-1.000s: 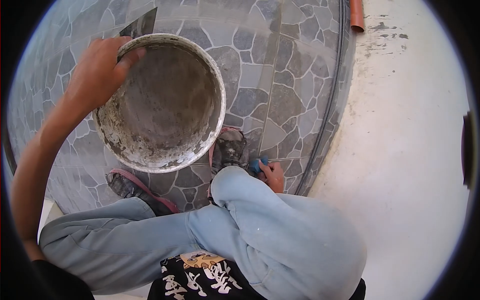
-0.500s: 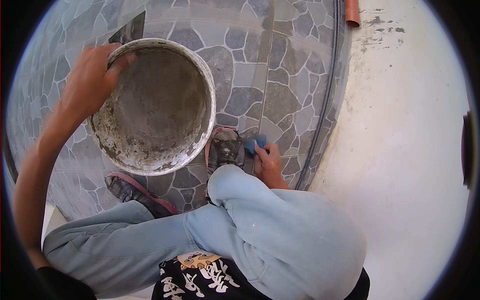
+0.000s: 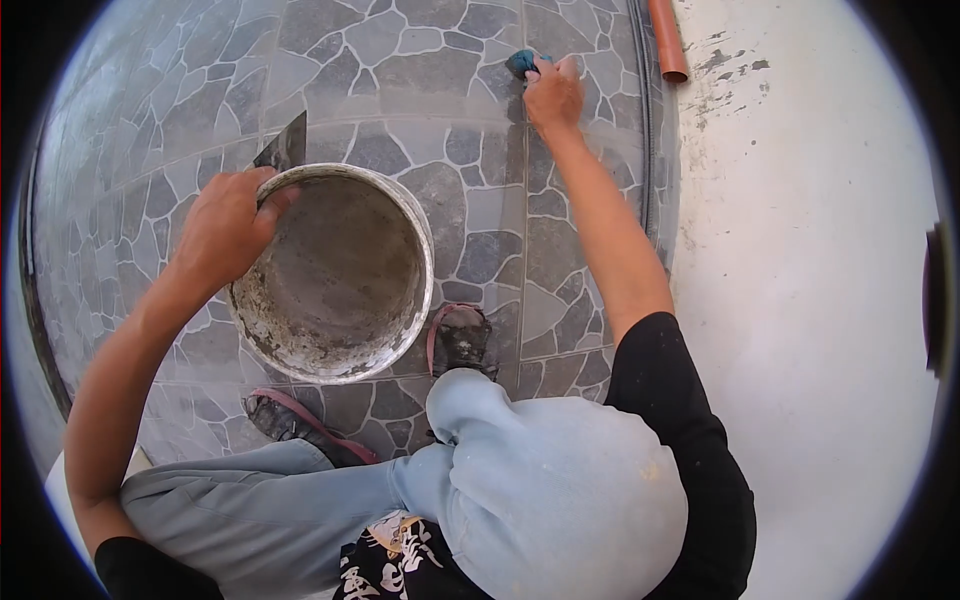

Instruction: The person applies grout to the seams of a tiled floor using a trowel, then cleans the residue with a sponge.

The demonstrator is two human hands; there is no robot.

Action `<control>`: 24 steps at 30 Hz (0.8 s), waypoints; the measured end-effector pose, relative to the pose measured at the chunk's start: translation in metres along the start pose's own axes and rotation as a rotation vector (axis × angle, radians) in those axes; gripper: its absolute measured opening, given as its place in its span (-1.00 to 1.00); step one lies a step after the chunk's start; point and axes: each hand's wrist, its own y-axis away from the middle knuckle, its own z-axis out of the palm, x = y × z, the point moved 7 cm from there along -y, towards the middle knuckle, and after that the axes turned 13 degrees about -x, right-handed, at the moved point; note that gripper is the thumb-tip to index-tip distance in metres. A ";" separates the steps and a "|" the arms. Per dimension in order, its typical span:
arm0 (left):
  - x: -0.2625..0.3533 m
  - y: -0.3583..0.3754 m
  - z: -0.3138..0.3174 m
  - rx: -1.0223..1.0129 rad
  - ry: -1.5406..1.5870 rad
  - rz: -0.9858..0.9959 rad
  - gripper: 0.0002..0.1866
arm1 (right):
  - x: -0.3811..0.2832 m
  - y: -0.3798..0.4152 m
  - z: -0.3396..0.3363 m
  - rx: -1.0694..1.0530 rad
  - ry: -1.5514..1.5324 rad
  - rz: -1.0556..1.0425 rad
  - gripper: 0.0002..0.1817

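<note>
My left hand [image 3: 228,225] is closed over the left rim of a round bucket [image 3: 335,255], thumb inside the wall. The bucket's white rim and inner wall are crusted with grey residue. From beyond my left fingers juts a dark, flat, pointed blade [image 3: 287,145], like a trowel's; its handle is hidden behind the hand and bucket. My right arm is stretched far forward, and my right hand [image 3: 556,92] grips a blue sponge [image 3: 527,64] against the stone-patterned floor tiles [image 3: 440,85], close to a straight joint line.
A dark corded hose [image 3: 651,150] runs along the floor's right edge beside a white wall [image 3: 800,280]. An orange pipe [image 3: 667,45] comes down at the top right. My shoes [image 3: 462,338] stand just below the bucket.
My right hand has swept from beside my right shoe far forward over the tiles with the sponge. The left hand stays on the bucket, and the view has shifted slightly.
</note>
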 end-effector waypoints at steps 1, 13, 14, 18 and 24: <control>0.001 -0.001 0.000 -0.019 0.021 -0.008 -0.71 | -0.002 0.013 -0.001 0.022 0.016 -0.016 -0.71; 0.000 -0.005 -0.001 0.023 0.056 0.059 -0.74 | -0.028 0.253 -0.048 -0.322 -0.164 -0.093 -0.64; -0.001 -0.006 0.001 0.017 0.043 0.061 -0.74 | -0.029 0.203 -0.043 -0.296 -0.187 -0.098 -0.66; 0.003 -0.005 0.000 0.102 0.031 0.117 -0.75 | 0.001 0.029 -0.011 -0.075 -0.024 0.015 -0.78; 0.010 -0.004 -0.006 0.031 0.004 0.071 -0.76 | -0.078 0.056 0.006 -0.056 -0.131 -0.132 -0.86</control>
